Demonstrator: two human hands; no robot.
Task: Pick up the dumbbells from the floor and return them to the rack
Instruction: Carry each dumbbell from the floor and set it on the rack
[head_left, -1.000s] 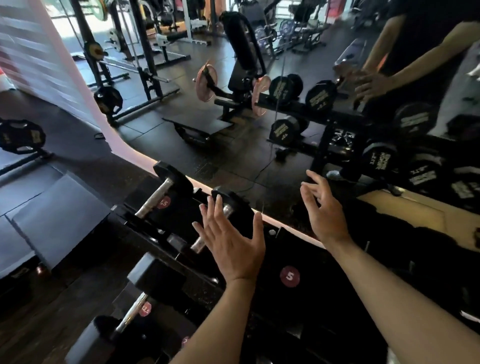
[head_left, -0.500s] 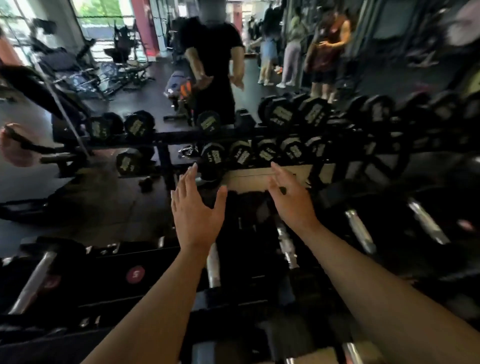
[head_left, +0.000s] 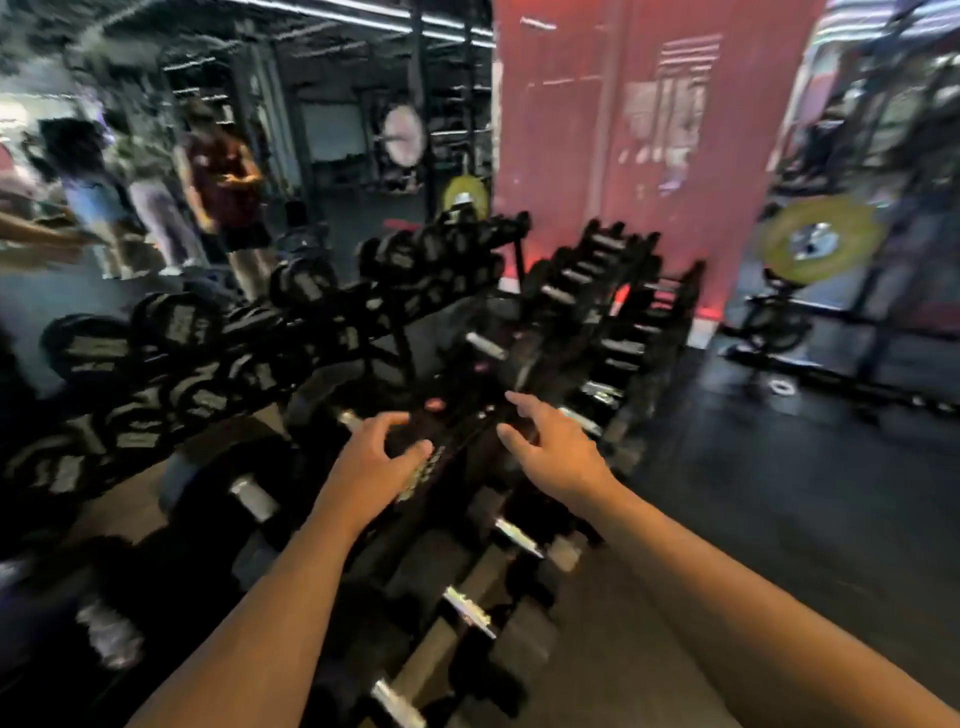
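Left hand (head_left: 371, 467) and right hand (head_left: 558, 452) both empty, fingers spread, hovering above dumbbell rack (head_left: 457, 519). Dumbbells (head_left: 467, 608) rest in sloped rows, handles up for grabbing. None visible on floor (head_left: 805, 493); view blurred.

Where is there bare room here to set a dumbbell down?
Bare dark floor lies right of the dumbbell rack, toward the yellow weight plate. The rack under the empty left hand and right hand looks crowded; blur hides any free slots.

red pillar (head_left: 649, 130), yellow weight plate (head_left: 818, 241), mirror (head_left: 156, 156), dark floor (head_left: 805, 493)
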